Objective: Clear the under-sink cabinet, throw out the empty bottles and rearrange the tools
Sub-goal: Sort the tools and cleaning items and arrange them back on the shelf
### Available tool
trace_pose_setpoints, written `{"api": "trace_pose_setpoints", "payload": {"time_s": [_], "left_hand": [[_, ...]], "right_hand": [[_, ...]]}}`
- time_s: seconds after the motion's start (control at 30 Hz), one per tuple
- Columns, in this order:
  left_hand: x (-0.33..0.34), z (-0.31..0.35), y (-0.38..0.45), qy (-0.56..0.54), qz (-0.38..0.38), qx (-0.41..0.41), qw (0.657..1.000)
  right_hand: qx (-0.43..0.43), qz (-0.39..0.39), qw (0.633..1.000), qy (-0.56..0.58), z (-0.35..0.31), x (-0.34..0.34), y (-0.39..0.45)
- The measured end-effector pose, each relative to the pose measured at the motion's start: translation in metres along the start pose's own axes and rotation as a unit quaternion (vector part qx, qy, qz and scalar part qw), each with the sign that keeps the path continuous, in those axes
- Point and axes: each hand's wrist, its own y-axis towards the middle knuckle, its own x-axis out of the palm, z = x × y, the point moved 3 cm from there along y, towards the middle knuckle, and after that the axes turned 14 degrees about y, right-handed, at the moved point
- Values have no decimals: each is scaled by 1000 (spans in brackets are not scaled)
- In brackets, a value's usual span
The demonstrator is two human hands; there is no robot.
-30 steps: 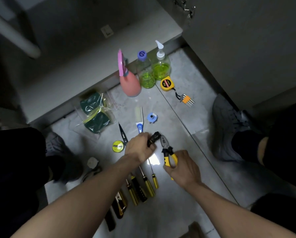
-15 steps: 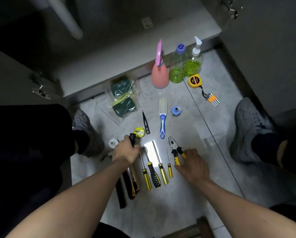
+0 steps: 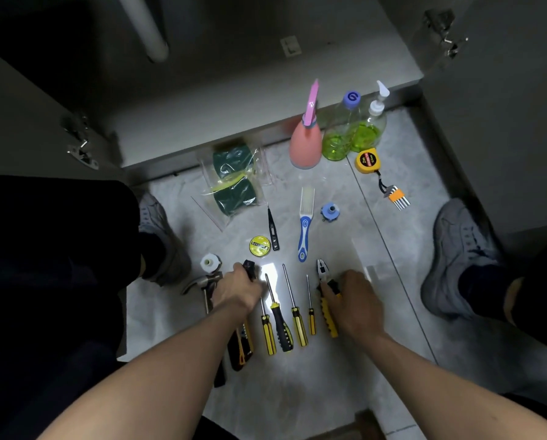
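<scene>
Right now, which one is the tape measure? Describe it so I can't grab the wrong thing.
Start at the three bottles standing along the cabinet's front edge: a pink sprayer and two clear bottles of green liquid, the rightmost a pump bottle. The tape measure lies on the floor tiles just in front of that pump bottle. It is the only squat yellow case with a round red and black label, with a cord leading to a small bunch of metal keys.

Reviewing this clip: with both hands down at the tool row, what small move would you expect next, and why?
Probably the left hand lays its black tool left of the screwdrivers; the right hand has the pliers down at the row's right end.
</scene>
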Motion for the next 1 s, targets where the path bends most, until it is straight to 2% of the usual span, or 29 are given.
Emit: {"api": "trace_pose_setpoints", "payload": {"time_s": [0.13,0.23,0.37,0.5,0.57,0.63,0.73,0.83,0.9,1.0], "left_hand": [[-7,-2,10,-87,4,-54,995],[-7,-9,17,-147,1,-77,986],[2,-21,18,-200,5,-91,976],[5,-20,18,-198,17,-88,976],[2,-17,18,-188,24,-77,979],[-2,-13,19,-191,28,-66,979],[-8,-1,20,-170,36,-30,984],[-15,26,22,-90,60,46,993],[-19,56,23,-42,74,131,988],[-24,110,25,11,78,240,968]], "right_hand": [[-114,-48,988,91,-50,4,37],[-190,-74,978,53,-92,21,69],[-115,-69,991,3,-125,52,107],[-75,-76,992,-72,-135,66,128],[-73,-87,992,-62,-138,63,130],[-68,-95,993,0,-138,53,127],[-76,-70,987,124,-116,17,110],[-92,-27,987,129,-66,-24,82],[-41,1,989,140,-23,-46,60],[106,-4,986,126,38,-58,31]]}}
